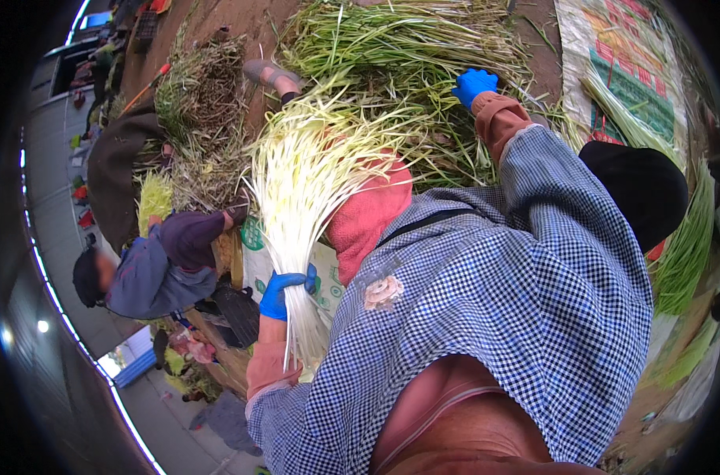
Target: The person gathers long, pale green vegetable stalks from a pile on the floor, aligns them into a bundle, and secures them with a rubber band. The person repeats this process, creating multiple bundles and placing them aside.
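My left hand (284,291), in a blue glove, is closed around the pale stalks of a bunch of blanched garlic chives (303,202). The yellow leaf ends fan out away from me, beside my red-clad knee (374,219). My right hand (476,86), also blue-gloved, reaches forward with curled fingers to the edge of a heap of green leafy stalks (395,44). Whether it grips any stalks cannot be seen. Loose leaves and stalks (455,148) lie below that hand.
A seated co-worker (158,267) at left has a yellow bunch (155,199) in hand. Dry trimmings (205,113) are piled on the ground. At right, a printed sack sheet (633,77) bears pale bundles (633,113), near a dark rounded thing (636,190) and a green bundle (686,249).
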Demonstrator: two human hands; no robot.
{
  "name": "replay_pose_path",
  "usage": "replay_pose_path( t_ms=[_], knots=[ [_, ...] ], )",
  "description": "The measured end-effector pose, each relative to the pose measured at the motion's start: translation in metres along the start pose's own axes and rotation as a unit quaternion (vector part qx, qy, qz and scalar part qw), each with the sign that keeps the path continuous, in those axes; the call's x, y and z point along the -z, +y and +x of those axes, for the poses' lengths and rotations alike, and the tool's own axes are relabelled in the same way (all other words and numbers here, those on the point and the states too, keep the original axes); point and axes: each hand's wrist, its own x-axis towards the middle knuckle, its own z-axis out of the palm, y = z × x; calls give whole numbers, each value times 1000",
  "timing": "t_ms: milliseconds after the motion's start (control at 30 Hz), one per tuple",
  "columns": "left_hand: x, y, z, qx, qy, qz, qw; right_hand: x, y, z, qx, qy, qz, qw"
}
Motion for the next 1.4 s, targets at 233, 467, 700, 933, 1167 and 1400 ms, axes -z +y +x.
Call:
replay_pose_path(
  t_ms=[233,467,700,933,1167,1400],
  knots=[
    [-9,-11,-46,-52,-35,-114,992,24,-71,-13,178,42,264,947],
    [-4,-24,-51,-119,-129,-221,959,-13,-180,-111,459,-200,178,847],
    [13,-44,-36,-96,-94,-207,969,-3,-98,-52,212,-55,-138,966],
    [8,-52,-28,-99,-134,-226,960,81,-190,-112,413,-257,593,641],
    [-20,-37,-27,-73,-165,-219,959,97,-264,-203,655,103,228,713],
    [-32,-29,-37,-70,-168,-200,963,91,-273,-209,666,157,208,699]
  ],
)
